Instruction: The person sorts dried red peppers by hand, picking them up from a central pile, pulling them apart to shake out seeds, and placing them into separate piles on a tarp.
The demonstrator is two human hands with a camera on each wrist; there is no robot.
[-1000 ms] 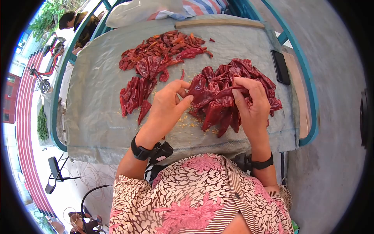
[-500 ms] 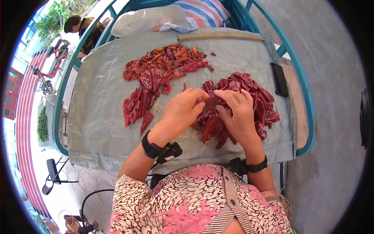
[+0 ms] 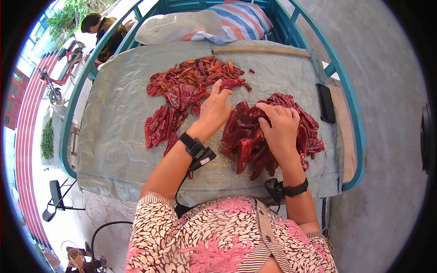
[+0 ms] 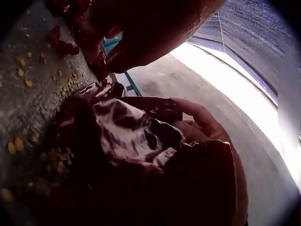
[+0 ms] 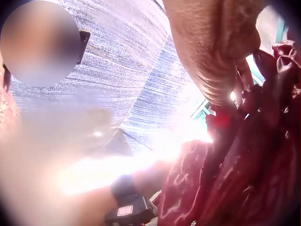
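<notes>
My left hand (image 3: 214,111) reaches over the sheet to the far heap of small dried chilies (image 3: 195,70), its fingers spread and the fingertips beside a longer chili (image 3: 232,83). In the left wrist view the fingertips are dark against red pieces. My right hand (image 3: 282,129) holds a large, glossy dried chili (image 4: 162,109) between thumb and fingers. It stays on the right-hand pile of big dark-red chilies (image 3: 246,150), which partly hides the fingers. Another bunch of large chilies (image 3: 158,127) lies to the left of my left forearm.
Pale seeds (image 3: 218,170) are scattered over the grey-green sheet (image 3: 118,132). A black phone (image 3: 325,103) lies at the right edge. Teal rails (image 3: 348,100) flank the sheet, with a striped bag (image 3: 248,20) behind. Another person (image 3: 107,34) is at the far left.
My left hand has left the big chilies beside my right hand and moved left and away to the far heap. My right hand has stayed over the right-hand pile.
</notes>
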